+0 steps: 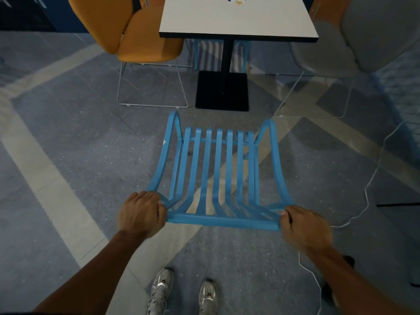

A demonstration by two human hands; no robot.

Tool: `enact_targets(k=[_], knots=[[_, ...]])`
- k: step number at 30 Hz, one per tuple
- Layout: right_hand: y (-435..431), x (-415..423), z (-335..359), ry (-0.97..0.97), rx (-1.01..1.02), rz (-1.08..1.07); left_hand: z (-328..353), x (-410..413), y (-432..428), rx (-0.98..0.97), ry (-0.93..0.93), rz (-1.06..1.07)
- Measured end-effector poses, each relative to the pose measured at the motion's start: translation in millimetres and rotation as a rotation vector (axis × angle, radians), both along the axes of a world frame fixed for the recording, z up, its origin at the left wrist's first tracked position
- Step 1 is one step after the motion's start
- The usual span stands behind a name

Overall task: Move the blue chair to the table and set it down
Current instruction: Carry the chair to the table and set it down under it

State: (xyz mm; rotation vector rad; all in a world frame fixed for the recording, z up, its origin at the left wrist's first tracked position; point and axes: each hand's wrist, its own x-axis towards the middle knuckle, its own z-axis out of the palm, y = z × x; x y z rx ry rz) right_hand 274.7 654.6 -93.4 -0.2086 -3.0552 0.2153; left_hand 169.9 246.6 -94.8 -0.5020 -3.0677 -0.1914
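Where fingers [162, 206] curl: blue chair [219, 178] rail

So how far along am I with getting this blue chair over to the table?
Done: the blue chair is gripped at its top rail by your left hand and right hand, facing the table. In hand: carrying it forward; open floor separates it from the table's black base. Left: close that gap, set it down, let go.

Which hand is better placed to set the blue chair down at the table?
Neither alone: the left hand and right hand grip opposite ends of the blue chair backrest, facing the table.
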Motion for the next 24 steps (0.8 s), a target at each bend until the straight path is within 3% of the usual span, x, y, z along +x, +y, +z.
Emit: enact_targets(k=[24], knots=[[45.2,-132.7,-3.5,-0.142,-0.025,-0.064,-4.3,-137.6,42.2,0.001,0.036,-0.003]])
